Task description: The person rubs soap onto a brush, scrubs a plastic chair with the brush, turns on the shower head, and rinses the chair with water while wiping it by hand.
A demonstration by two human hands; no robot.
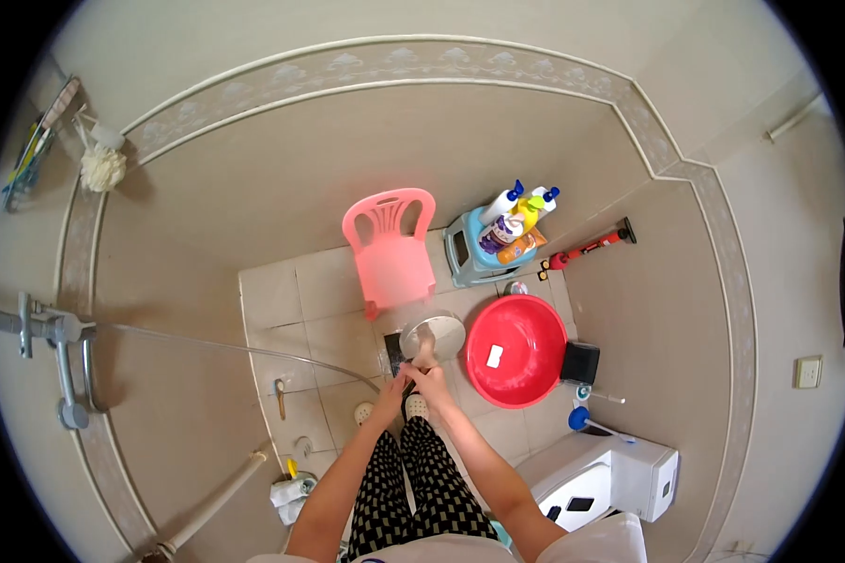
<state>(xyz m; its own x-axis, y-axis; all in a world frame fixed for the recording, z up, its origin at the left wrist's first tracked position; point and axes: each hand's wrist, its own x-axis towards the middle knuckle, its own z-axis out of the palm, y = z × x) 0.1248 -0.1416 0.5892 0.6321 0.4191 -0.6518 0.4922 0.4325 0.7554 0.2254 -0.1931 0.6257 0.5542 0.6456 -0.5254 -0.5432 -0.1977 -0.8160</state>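
Note:
Both my left hand point(394, 383) and my right hand point(428, 379) are close together in front of my legs, fingers closed around the handle end of a shower head point(438, 335). Its round silver disc points away from me, towards the pink plastic chair point(394, 267). A whitish haze hangs between the disc and the chair's seat. The metal shower hose point(244, 348) runs from the wall tap point(66, 328) at the left to my hands. My hands hide the handle, so the exact grip of each cannot be made out.
A red basin point(535, 371) with a small white item stands right of my hands. Behind it is a blue stool point(462, 258) bearing several bottles. A toilet point(610, 479) and blue brush point(578, 418) are at the lower right. A brush point(281, 399) lies on the left floor.

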